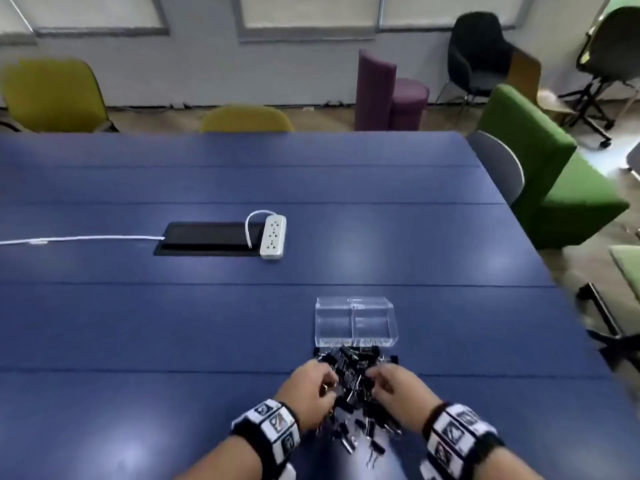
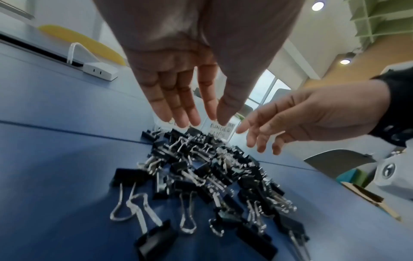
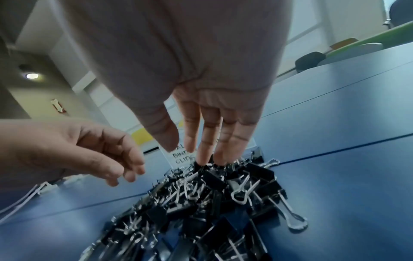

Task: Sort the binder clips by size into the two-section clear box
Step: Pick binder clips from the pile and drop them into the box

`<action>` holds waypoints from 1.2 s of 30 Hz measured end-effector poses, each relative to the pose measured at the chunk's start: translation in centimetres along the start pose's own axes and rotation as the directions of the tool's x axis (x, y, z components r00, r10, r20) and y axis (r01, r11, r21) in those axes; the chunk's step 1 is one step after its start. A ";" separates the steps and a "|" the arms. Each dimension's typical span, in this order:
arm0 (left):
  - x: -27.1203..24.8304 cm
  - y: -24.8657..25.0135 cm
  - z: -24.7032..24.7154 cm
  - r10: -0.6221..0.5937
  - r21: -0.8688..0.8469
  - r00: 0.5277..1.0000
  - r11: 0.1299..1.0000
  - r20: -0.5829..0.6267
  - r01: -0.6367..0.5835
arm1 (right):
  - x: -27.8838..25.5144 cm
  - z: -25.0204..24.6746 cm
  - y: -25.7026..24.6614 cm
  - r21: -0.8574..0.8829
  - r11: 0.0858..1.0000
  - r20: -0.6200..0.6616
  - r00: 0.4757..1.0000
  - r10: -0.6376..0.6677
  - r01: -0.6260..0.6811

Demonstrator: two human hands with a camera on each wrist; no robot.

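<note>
A heap of black binder clips (image 1: 355,382) with silver handles, large and small mixed, lies on the blue table just in front of the clear two-section box (image 1: 355,322). Both sections of the box look empty. My left hand (image 1: 313,389) hovers over the heap's left side, fingers straight and holding nothing (image 2: 178,106). My right hand (image 1: 393,384) is over the right side, fingers extended, with its fingertips (image 3: 202,159) touching clips at the far end of the heap (image 3: 212,203). A handwritten label (image 2: 220,131) shows on the box's near wall.
A white power strip (image 1: 273,237) and its cable lie beside a black cable hatch (image 1: 207,237) at mid table. The table's right edge (image 1: 540,258) runs near the box. Chairs stand around the table.
</note>
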State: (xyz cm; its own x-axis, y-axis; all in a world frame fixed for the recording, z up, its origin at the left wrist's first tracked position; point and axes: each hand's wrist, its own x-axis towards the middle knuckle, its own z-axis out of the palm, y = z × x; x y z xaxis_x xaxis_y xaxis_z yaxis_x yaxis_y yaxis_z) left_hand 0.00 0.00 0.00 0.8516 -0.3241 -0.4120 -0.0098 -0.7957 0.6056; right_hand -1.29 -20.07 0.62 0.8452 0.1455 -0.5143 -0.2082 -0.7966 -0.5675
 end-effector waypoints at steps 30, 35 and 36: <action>2.6 -3.8 3.2 -0.115 0.056 0.988 0.991 -0.107 0.121 | 5.4 5.6 -2.6 -0.268 0.959 -0.091 0.988 -0.121 0.093; 2.4 -4.0 3.0 -0.127 0.046 0.983 0.990 -0.133 0.134 | 5.9 5.6 -2.4 -0.154 0.985 -0.129 0.987 -0.095 0.074; 2.5 -3.9 3.1 -0.114 0.044 0.982 0.992 -0.147 0.122 | 5.8 5.5 -2.4 -0.135 0.988 -0.128 0.987 -0.093 0.076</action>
State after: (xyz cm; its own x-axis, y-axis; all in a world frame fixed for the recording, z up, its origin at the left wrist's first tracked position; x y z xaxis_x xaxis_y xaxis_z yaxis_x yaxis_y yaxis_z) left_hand 0.53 0.76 -5.51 0.9150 -0.1520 -0.3738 0.0713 -0.8508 0.5206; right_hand 1.43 -14.13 -4.56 0.9170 0.1426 -0.3724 -0.0754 -0.8551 -0.5129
